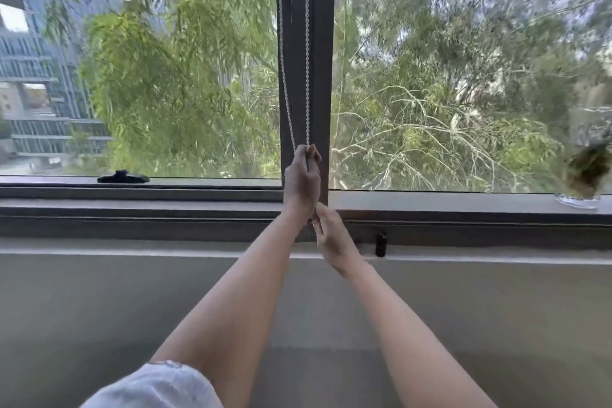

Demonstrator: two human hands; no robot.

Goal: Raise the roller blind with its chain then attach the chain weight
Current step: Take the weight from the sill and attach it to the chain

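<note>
Glass panes, two of them, are seen side by side, parted by one dark upright mullion (323, 76). On the left sill one black window latch (123, 176) is seen lying flat; a second small black fitting (381, 243) is fixed lower down, just right of the hands. At the far right one clear vase (581, 195) (blurred, with dried stems) is stood on the ledge.

Two strands of one white bead chain (307, 60) are hung down the front of the mullion, drawn together at the bottom. Two bare hands are raised to it. The left hand (302, 184) is closed in a fist around the chain where both strands meet, so that the chain is run straight up from the top of that fist. The right hand (332, 238) is held directly below, touching the left wrist, its fingers pressed together and pinched on something that cannot be made out. The roller blind itself is not shown, and no chain weight can be told apart.
</note>
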